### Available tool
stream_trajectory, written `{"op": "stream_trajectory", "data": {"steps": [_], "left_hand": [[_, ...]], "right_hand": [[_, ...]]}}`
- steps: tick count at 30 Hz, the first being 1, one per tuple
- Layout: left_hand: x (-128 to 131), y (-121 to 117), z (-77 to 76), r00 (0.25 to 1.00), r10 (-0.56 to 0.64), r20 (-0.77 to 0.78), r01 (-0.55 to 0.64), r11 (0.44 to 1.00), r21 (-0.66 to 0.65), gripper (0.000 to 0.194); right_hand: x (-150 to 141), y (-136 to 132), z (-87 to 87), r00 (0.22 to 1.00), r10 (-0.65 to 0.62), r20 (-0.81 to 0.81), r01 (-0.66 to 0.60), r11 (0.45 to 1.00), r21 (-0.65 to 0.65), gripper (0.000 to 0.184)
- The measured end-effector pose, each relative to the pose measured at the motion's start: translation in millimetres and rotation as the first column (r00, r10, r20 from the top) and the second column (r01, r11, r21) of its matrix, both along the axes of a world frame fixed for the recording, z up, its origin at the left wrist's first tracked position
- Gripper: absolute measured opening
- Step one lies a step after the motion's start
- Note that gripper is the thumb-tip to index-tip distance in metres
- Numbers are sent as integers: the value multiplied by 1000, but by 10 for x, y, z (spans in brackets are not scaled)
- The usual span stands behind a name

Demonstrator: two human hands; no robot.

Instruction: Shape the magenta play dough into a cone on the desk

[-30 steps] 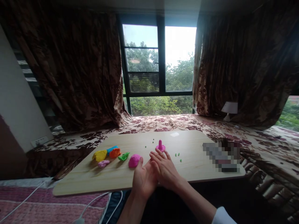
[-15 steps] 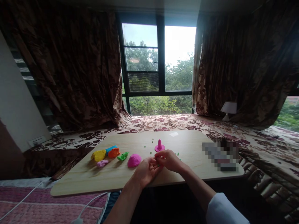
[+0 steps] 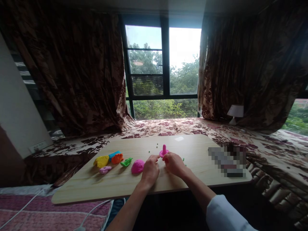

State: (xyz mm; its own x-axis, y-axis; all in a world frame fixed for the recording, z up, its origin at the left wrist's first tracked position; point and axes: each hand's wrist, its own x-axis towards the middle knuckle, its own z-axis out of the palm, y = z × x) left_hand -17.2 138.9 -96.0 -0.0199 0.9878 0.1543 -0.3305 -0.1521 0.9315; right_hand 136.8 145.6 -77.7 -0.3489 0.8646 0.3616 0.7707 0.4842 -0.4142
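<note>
A pink modelling clay piece [image 3: 164, 148], a flat disc with an upright peg, stands on the table just beyond my hands. My right hand [image 3: 174, 163] is closed, fingertips pinched at the disc's near edge; anything between them is too small to make out. Beside it, my left hand [image 3: 151, 169] has its fingers curled in, palm turned down, and whatever they hold is hidden. A domed lump of pink clay [image 3: 138, 166] sits just left of my left hand. Tiny green clay bits [image 3: 183, 159] lie around the disc.
Left on the wooden table [image 3: 96, 187] are yellow clay [image 3: 101, 161], orange clay [image 3: 117, 158], blue clay [image 3: 114, 154], light pink clay [image 3: 105, 169] and green clay [image 3: 126, 162]. A blurred-out object [image 3: 227, 162] lies at the right. Behind stands a white lamp [image 3: 235, 110].
My left hand has turned from palm up to palm down with its fingers curled. The hands have moved apart, and my right fingertips have come to the disc's near edge.
</note>
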Motion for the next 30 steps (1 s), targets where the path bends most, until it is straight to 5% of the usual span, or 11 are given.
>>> {"op": "stream_trajectory", "data": {"steps": [8, 14, 18, 25, 30], "left_hand": [[-1, -66, 12, 984, 79, -160, -40, 972, 233, 27], [-49, -100, 11, 941, 150, -304, -45, 944, 326, 26], [-62, -65, 30, 903, 195, -383, -56, 937, 345, 25], [-150, -27, 171, 811, 295, -505, -99, 921, 378, 27], [-209, -127, 352, 830, 360, -426, -228, 916, 330, 25]], "right_hand": [[61, -10, 54, 1000, -5, 10, 5, 1000, 11, 25], [678, 32, 306, 995, -98, 4, 98, 995, -20, 25], [1023, 51, 284, 987, -141, 82, 150, 981, -123, 25], [844, 111, 111, 969, -133, 208, 181, 956, -233, 26], [701, 172, 143, 958, -132, 256, 196, 950, -242, 27]]}}
